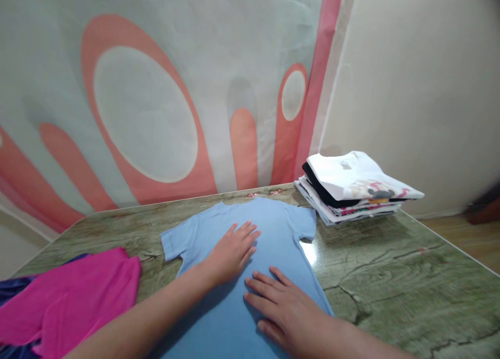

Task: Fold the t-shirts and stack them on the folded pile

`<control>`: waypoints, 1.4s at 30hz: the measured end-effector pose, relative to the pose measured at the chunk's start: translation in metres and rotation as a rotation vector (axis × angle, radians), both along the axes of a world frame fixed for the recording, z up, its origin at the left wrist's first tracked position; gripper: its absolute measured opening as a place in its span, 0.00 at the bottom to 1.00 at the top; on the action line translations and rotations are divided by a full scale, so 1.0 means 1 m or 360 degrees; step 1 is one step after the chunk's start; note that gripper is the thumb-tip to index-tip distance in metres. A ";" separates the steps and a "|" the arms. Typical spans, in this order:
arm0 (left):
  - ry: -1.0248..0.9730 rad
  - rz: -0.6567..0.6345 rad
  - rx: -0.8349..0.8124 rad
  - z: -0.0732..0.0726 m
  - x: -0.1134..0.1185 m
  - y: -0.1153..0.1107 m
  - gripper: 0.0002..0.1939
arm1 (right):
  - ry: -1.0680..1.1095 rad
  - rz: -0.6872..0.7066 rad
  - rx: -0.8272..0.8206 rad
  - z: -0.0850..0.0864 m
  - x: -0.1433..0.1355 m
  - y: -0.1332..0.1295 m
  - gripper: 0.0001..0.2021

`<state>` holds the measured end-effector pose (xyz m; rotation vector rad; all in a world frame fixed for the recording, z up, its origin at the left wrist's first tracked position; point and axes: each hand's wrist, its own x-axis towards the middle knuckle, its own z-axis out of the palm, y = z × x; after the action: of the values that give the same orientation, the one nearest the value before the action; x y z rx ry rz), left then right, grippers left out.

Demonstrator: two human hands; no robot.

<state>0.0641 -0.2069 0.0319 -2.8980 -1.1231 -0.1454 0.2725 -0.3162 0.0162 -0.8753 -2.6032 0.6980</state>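
A light blue T-shirt (269, 228) lies spread out on the table, its collar toward the wall and a short sleeve out to each side. My left hand (232, 249) rests on the upper middle of the shirt, fingers stretched out and pointing away from me. Lower down and to the right, my right hand (283, 309) lies on the same cloth with its fingers spread. Neither hand grips anything. The bottom of the shirt runs out of view below my arms.
A stack of folded shirts (359, 187), a white one on top, sits at the table's back right corner. Bright pink clothing (89, 286) lies over dark blue cloth (15, 288) at the left. The wood-patterned table (414, 275) meets a wall covering with orange shapes (156, 187).
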 end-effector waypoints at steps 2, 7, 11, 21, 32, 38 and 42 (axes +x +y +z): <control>0.0070 0.0028 -0.0024 -0.003 -0.030 -0.039 0.23 | -0.0011 0.0011 0.0005 0.000 0.003 -0.001 0.24; 0.0110 -0.0006 -0.0174 -0.009 -0.072 -0.101 0.29 | 0.0019 -0.0134 0.0132 0.002 0.005 0.011 0.20; 0.0022 -0.0121 -0.0351 -0.002 -0.072 -0.116 0.31 | 0.0162 -0.0319 0.0269 0.011 -0.033 0.042 0.17; -0.0244 -0.0033 -0.0630 -0.016 -0.070 -0.132 0.33 | 0.0025 -0.0259 0.0381 -0.012 -0.171 0.189 0.13; -0.0223 0.0337 -0.0450 -0.009 -0.087 -0.100 0.32 | -0.0083 -0.0592 0.0450 -0.024 -0.175 0.208 0.13; -0.0185 0.0287 -0.0449 -0.017 -0.089 -0.105 0.32 | -0.0081 -0.0668 0.0393 -0.008 -0.190 0.224 0.15; -0.0169 0.0309 -0.0453 -0.019 -0.086 -0.113 0.31 | 0.0019 -0.0460 0.0402 -0.009 -0.184 0.184 0.15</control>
<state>-0.0221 -0.3196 0.0132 -3.0267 -1.5542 -0.1467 0.0885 -0.1326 0.0074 -1.1262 -2.4136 0.2884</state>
